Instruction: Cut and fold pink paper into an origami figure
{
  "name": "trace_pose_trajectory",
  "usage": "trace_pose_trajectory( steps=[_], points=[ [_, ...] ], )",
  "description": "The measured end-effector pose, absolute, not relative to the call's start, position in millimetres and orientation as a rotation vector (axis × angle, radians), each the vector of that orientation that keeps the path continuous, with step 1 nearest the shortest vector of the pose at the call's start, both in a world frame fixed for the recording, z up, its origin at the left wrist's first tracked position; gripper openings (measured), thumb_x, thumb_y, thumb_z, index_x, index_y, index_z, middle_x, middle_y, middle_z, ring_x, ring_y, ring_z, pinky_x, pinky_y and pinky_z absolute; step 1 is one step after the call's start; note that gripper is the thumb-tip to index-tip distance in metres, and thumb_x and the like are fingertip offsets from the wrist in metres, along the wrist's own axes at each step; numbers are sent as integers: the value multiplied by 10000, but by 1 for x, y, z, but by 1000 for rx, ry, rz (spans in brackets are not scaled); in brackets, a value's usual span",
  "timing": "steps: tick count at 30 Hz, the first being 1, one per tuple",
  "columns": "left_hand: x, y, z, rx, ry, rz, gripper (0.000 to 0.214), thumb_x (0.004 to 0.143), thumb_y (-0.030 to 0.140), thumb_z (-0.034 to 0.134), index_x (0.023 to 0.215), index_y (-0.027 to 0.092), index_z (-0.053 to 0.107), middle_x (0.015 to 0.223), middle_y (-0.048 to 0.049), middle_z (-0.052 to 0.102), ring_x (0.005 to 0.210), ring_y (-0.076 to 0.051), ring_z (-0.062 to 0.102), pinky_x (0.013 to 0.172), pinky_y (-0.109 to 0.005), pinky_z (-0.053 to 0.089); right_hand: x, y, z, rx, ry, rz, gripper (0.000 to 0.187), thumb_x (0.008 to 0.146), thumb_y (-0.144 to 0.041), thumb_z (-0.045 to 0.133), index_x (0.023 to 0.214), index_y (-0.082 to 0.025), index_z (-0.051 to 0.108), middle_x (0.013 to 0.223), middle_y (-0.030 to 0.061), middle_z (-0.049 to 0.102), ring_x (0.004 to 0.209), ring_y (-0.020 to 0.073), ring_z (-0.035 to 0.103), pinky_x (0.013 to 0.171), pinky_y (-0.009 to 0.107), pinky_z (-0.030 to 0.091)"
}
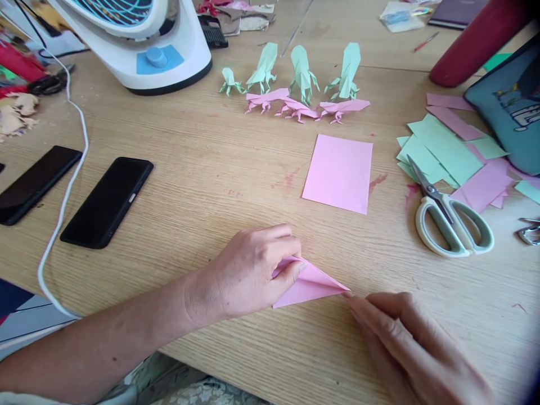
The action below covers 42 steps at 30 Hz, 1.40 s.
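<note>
A pink paper (310,284), folded into a pointed triangle, lies on the wooden table (219,185) near its front edge. My left hand (248,273) pinches the wide left end of this paper, fingers curled over it. My right hand (405,337) rests on the table with a fingertip pressing the paper's sharp right tip. A flat pink sheet (338,173) lies just beyond, untouched.
Several green (301,70) and pink (295,107) folded paper figures stand in rows farther back. Scissors (449,216) and loose paper offcuts (451,152) lie at right. Two black phones (107,199) and a white cable (70,185) lie at left, a white fan (147,39) behind.
</note>
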<state>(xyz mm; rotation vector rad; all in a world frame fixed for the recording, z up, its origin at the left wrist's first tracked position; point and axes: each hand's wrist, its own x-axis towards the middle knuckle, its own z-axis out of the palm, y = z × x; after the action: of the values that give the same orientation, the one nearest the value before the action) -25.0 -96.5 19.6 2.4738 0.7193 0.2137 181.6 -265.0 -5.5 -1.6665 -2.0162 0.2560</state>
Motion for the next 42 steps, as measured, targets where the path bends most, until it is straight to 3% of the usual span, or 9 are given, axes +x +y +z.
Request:
trace_pose_trajectory(
  steps=[3, 6, 12, 16, 23, 35, 42],
  points=[
    [-24, -96, 21, 2476, 713, 204, 154, 882, 141, 525, 740, 166, 578, 753, 13, 553, 647, -97, 496, 592, -232, 379, 185, -271, -13, -1533, -2172, 31, 430, 983, -198, 399, 1393, -169, 527, 961, 126, 709, 767, 235, 662, 625, 349, 528],
    [-23, -95, 21, 2464, 725, 195, 163, 882, 148, 528, 729, 163, 582, 739, 14, 546, 646, -99, 498, 583, -234, 381, 182, -274, -16, -1551, -2230, -44, 483, 978, -178, 396, 1456, -160, 454, 998, 123, 727, 779, 250, 662, 646, 373, 526],
    [-22, -94, 21, 2461, 739, 205, 169, 884, 172, 543, 718, 164, 578, 728, 15, 535, 646, -103, 500, 574, -239, 377, 172, -273, -10, -1647, -2159, 59, 488, 1027, -277, 247, 1476, -214, 426, 1003, 115, 724, 775, 258, 648, 670, 416, 521],
    [-22, -94, 21, 2470, 737, 209, 178, 882, 177, 552, 705, 167, 565, 718, 16, 536, 640, -101, 496, 567, -236, 372, 170, -273, -11, -1672, -2129, 83, 487, 1013, -219, 279, 1480, -246, 416, 1001, 99, 720, 767, 243, 640, 660, 403, 519],
    [-20, -93, 23, 2467, 730, 214, 208, 877, 151, 550, 673, 165, 510, 709, 25, 520, 621, -89, 469, 553, -232, 346, 173, -271, -10, -1656, -2160, 85, 507, 986, -143, 329, 1484, -201, 406, 973, 108, 720, 735, 242, 651, 632, 399, 532],
    [-19, -93, 25, 2455, 740, 188, 217, 883, 142, 538, 671, 163, 499, 710, 29, 500, 623, -86, 455, 567, -232, 336, 176, -264, -3, -1614, -2277, -5, 362, 966, -73, 416, 1254, -128, 627, 919, 86, 692, 713, 168, 627, 627, 308, 536],
    [-18, -93, 24, 2459, 737, 184, 214, 885, 144, 533, 674, 163, 502, 709, 26, 493, 627, -87, 454, 572, -231, 330, 176, -262, -1, -1617, -2287, -30, 299, 949, -51, 461, 1166, -94, 662, 934, 95, 687, 709, 172, 608, 591, 322, 521]
  ],
)
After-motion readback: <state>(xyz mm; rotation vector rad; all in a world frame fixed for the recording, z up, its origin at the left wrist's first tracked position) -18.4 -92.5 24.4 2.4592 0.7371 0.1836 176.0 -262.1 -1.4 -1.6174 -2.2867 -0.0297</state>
